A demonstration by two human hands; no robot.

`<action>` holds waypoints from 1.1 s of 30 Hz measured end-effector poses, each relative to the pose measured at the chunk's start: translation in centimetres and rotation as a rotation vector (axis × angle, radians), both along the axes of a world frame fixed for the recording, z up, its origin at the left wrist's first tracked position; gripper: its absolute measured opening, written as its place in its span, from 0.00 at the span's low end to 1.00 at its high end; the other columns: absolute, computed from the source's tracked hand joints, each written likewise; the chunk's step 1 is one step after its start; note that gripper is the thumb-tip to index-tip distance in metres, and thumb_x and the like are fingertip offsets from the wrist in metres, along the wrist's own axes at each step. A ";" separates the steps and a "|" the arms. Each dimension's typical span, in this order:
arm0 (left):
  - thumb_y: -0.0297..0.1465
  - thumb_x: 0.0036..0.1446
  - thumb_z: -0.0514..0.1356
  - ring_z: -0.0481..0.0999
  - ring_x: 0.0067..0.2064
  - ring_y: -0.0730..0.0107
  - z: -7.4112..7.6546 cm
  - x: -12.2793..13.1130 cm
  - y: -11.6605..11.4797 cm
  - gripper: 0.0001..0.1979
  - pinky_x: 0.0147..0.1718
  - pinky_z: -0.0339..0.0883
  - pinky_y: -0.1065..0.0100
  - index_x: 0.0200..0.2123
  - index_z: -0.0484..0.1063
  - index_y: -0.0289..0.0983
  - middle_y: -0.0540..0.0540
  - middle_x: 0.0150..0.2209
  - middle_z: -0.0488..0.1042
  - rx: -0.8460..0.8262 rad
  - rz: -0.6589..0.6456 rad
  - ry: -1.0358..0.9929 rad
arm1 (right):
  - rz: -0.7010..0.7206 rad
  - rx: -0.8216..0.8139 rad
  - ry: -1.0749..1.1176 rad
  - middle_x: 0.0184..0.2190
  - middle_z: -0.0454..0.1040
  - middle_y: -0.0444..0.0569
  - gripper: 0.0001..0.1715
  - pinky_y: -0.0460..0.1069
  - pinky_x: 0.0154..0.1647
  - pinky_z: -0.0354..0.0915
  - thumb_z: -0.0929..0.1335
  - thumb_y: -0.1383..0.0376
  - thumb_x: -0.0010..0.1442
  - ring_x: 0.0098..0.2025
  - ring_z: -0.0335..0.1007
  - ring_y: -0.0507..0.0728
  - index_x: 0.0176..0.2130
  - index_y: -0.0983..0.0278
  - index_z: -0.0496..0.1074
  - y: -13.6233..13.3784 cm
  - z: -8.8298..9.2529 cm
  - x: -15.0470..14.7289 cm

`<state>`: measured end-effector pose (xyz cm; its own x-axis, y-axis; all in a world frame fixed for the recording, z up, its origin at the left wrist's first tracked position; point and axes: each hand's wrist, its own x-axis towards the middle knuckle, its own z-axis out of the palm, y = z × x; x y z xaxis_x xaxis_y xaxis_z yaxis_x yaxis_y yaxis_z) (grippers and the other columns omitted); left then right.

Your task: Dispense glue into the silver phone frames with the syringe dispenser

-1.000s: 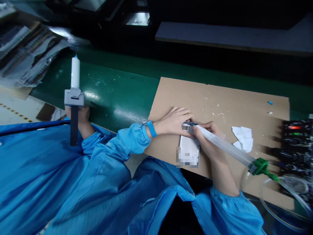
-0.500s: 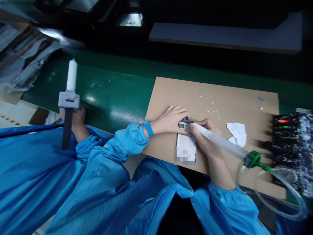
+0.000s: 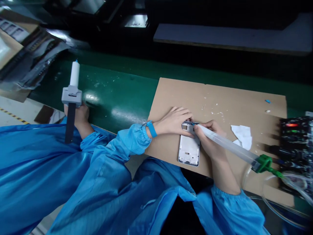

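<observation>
A silver phone frame (image 3: 188,150) lies on a brown cardboard sheet (image 3: 244,107). My left hand (image 3: 174,122), with a blue wristband, presses on the frame's top left corner and holds it down. My right hand (image 3: 209,138) grips a long clear dispensing syringe (image 3: 228,146) like a pen. Its blue tip touches the top edge of the frame. A green cap (image 3: 264,163) at the syringe's rear joins a clear hose (image 3: 288,182).
A co-worker's hand (image 3: 79,117) in a blue sleeve holds a grey glue gun with a white cartridge (image 3: 74,74) upright at the left, over the green conveyor belt (image 3: 117,94). A crumpled white tissue (image 3: 242,135) lies on the cardboard. A black control box with lights (image 3: 295,137) stands at the right.
The view has swayed slightly. Both my hands stay on the frame, with the syringe tip still at its top edge. The co-worker's glue gun stays upright.
</observation>
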<state>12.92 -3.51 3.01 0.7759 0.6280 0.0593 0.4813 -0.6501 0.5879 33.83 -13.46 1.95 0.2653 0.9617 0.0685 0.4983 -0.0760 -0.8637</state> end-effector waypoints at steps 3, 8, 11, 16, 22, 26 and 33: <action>0.55 0.64 0.74 0.78 0.59 0.50 0.0 0.0 0.0 0.26 0.58 0.64 0.51 0.50 0.76 0.42 0.43 0.54 0.81 0.003 -0.006 -0.002 | -0.008 -0.006 -0.001 0.31 0.83 0.50 0.22 0.52 0.30 0.66 0.76 0.44 0.62 0.30 0.76 0.60 0.34 0.57 0.75 0.0 0.3 -0.1; 0.57 0.66 0.72 0.78 0.59 0.52 0.1 0.0 0.1 0.26 0.59 0.64 0.52 0.50 0.75 0.42 0.44 0.53 0.81 -0.013 -0.009 0.007 | 0.021 -0.054 0.033 0.31 0.83 0.50 0.23 0.52 0.31 0.66 0.76 0.43 0.65 0.31 0.76 0.61 0.35 0.58 0.76 0.0 0.7 0.0; 0.58 0.65 0.72 0.78 0.58 0.52 0.2 0.1 0.1 0.27 0.58 0.64 0.52 0.50 0.75 0.42 0.45 0.53 0.81 -0.026 -0.003 0.026 | 0.019 -0.037 0.041 0.31 0.82 0.49 0.23 0.52 0.30 0.65 0.76 0.43 0.65 0.30 0.75 0.60 0.34 0.58 0.76 0.0 0.8 -0.1; 0.58 0.64 0.73 0.77 0.58 0.54 0.2 0.0 0.1 0.28 0.59 0.63 0.53 0.50 0.75 0.42 0.46 0.53 0.81 -0.041 -0.002 0.016 | 0.028 -0.018 0.059 0.29 0.80 0.47 0.22 0.51 0.30 0.65 0.76 0.44 0.65 0.29 0.74 0.59 0.35 0.57 0.75 0.0 0.6 -0.1; 0.60 0.64 0.72 0.77 0.59 0.53 0.2 -0.1 0.0 0.29 0.59 0.62 0.52 0.50 0.75 0.42 0.45 0.53 0.81 -0.056 0.005 0.010 | 0.040 -0.012 0.056 0.29 0.80 0.47 0.22 0.50 0.30 0.64 0.76 0.44 0.65 0.29 0.73 0.58 0.34 0.58 0.74 0.0 0.6 -0.1; 0.61 0.60 0.74 0.77 0.58 0.53 0.2 -0.1 0.1 0.32 0.59 0.62 0.53 0.49 0.75 0.43 0.46 0.53 0.81 -0.066 0.007 0.006 | 0.050 -0.027 0.057 0.28 0.78 0.46 0.21 0.50 0.29 0.62 0.75 0.45 0.65 0.28 0.72 0.57 0.33 0.58 0.73 0.0 1.0 -0.1; 0.60 0.61 0.75 0.76 0.58 0.54 0.2 -0.1 0.1 0.30 0.59 0.60 0.53 0.49 0.75 0.42 0.47 0.53 0.81 -0.063 0.004 0.003 | 0.048 -0.026 0.038 0.27 0.77 0.45 0.20 0.51 0.29 0.62 0.75 0.47 0.64 0.28 0.70 0.57 0.32 0.57 0.72 -0.1 0.9 0.0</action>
